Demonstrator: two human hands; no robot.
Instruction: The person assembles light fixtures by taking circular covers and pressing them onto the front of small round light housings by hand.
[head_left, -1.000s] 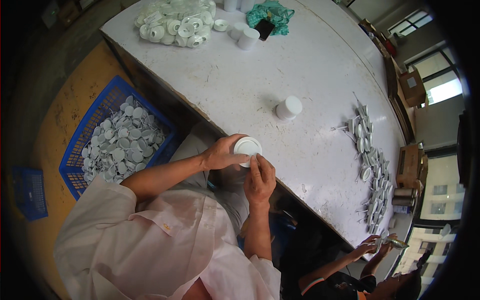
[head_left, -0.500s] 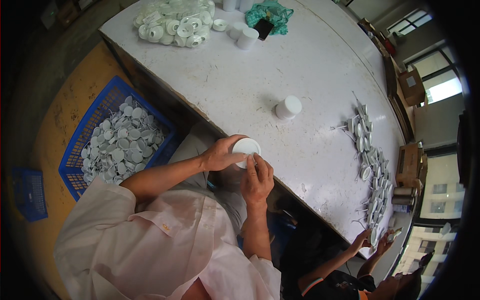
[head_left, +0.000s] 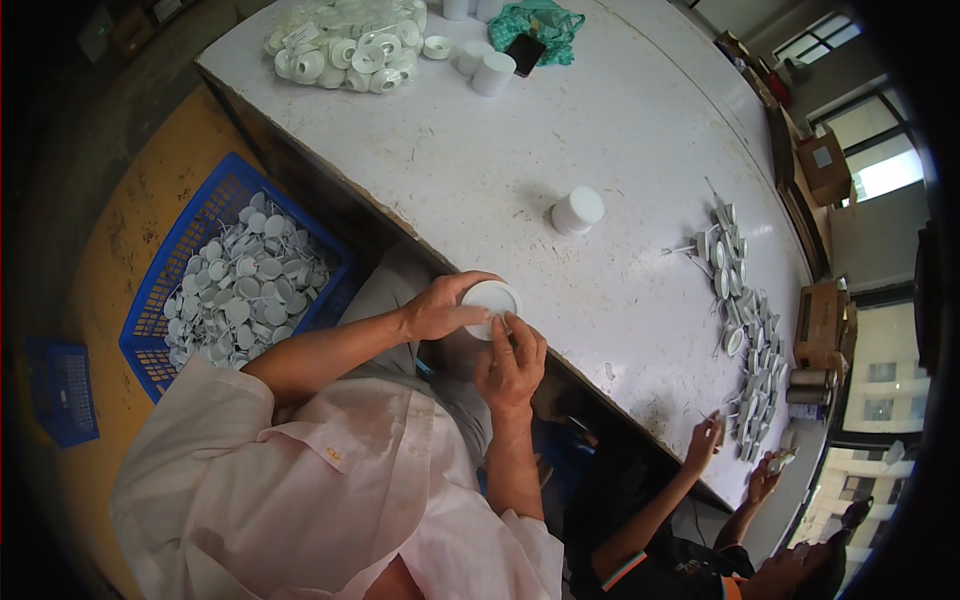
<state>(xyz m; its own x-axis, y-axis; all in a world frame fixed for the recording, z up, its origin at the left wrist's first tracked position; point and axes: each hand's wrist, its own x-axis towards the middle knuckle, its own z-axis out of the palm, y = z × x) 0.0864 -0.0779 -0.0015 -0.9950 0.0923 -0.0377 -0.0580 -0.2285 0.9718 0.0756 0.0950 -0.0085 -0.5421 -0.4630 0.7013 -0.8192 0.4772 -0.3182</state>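
Observation:
Just off the table's near edge, both my hands are on one round white disc (head_left: 492,297) with a raised rim. My left hand (head_left: 447,306) grips it from the left, its thumb lying across the face. My right hand (head_left: 512,368) holds the lower right rim between thumb and fingers. What lies under the disc is hidden. Beyond my hands, a short stack of white round pieces (head_left: 577,211) stands on the white table (head_left: 480,170).
To my left, a blue basket (head_left: 150,300) holds many white discs with wires. Along the table's right side lie similar wired discs (head_left: 735,300), near a co-worker's hands (head_left: 706,440). A bag of white rings (head_left: 345,50), white cylinders (head_left: 492,75) and a phone (head_left: 524,54) sit farther off.
My hands keep hold of the disc with only slight finger shifts. The co-worker's nearer hand has moved back from the other hand, and the wired disc between them is gone from there.

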